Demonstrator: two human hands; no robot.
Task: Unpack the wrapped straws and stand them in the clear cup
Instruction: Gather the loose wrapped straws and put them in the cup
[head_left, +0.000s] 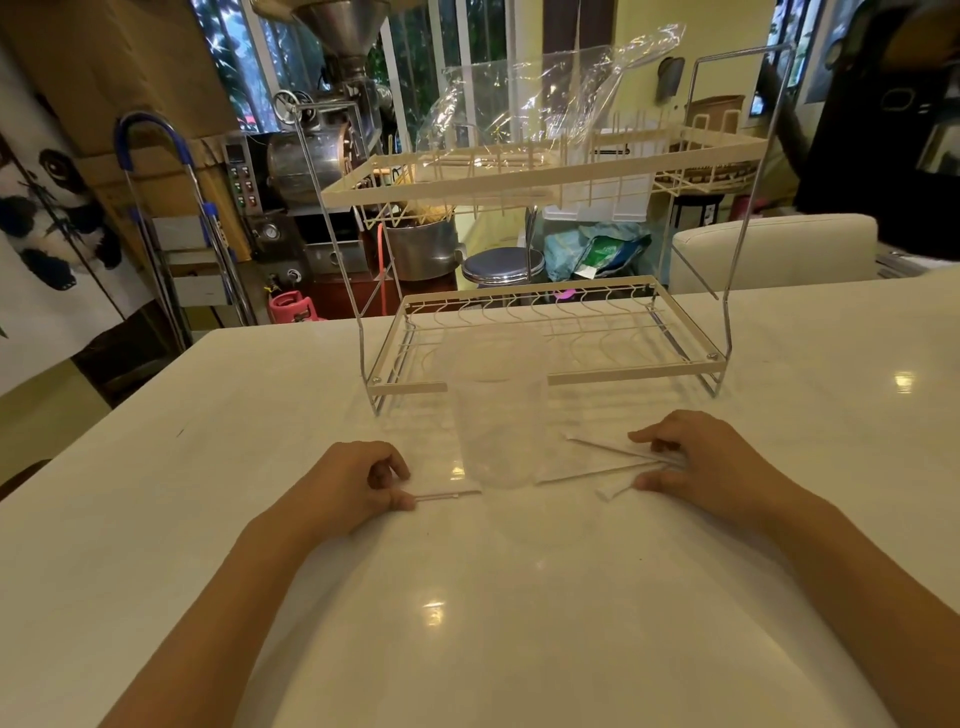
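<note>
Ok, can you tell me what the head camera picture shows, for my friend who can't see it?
Two bare hands rest on a white table either side of an empty clear cup: the left hand touches one wrapped straw, the right hand rests on a few more straws. Behind the cup stands a two-tier dish rack.

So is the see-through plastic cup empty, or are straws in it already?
Empty. The clear plastic cup stands upright with nothing inside; the thin white straws lie on the white table.

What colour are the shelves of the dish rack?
Cream shelves on bare metal posts, clearest in the head view.
</note>
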